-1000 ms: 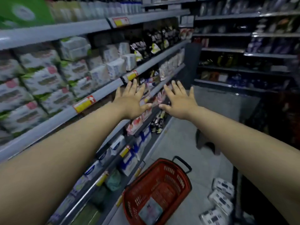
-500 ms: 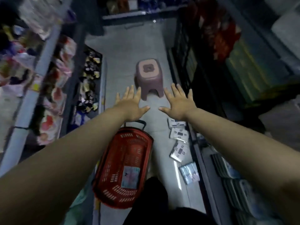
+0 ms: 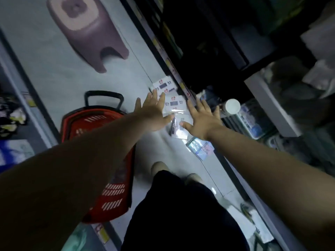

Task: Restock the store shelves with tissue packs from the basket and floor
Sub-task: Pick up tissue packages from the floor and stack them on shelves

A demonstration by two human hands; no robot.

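Observation:
Several white tissue packs [image 3: 174,104] lie in a row on the grey floor beside the right-hand shelf base, and one shiny bluish pack [image 3: 199,147] lies nearest my feet. My left hand [image 3: 154,113] and my right hand [image 3: 203,118] are both stretched out above these packs, fingers straight and spread, holding nothing. The red shopping basket [image 3: 101,124] with its black handle stands on the floor at the left, mostly hidden under my left forearm.
A purple plastic stool [image 3: 87,31] stands on the floor ahead. Low shelves on the right hold packed goods [image 3: 253,120] and a white-lidded container [image 3: 233,105]. Another shelf edge [image 3: 21,98] runs along the left. My dark trousers and shoes [image 3: 159,167] are below.
The view has swung from the left shelf down and right to the floor. Both hands stay open and spread, now hovering over the tissue packs on the floor.

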